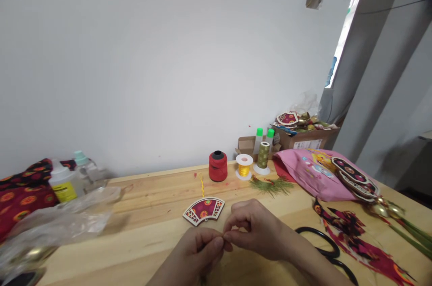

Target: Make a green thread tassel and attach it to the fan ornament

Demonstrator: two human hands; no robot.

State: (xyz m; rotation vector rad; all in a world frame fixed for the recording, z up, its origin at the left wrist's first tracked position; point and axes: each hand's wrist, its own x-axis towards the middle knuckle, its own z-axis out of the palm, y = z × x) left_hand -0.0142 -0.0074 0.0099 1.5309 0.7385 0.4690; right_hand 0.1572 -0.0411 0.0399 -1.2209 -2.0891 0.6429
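Note:
My left hand (202, 250) and my right hand (254, 229) meet above the front of the table, thumbs and fingertips pinched close together. Whatever sits between the fingertips is too small or hidden to name. Just beyond them lies a fan-shaped ornament (206, 209) with a pale cut-out frame and dark red patterned cloth. A yellow cord loop (202, 186) extends from its top edge. Black-handled scissors (320, 236) rest beside my right forearm, partly covered by it.
Along the wall stand a red thread cone (218, 166), a yellow cord spool (243, 169) and an olive thread spool (263, 156). Green tassels (272, 185) lie before them. At right are a pink bag (303, 171) and cloth scraps (357, 241); at left, bottles (65, 182) and plastic wrap (74, 218).

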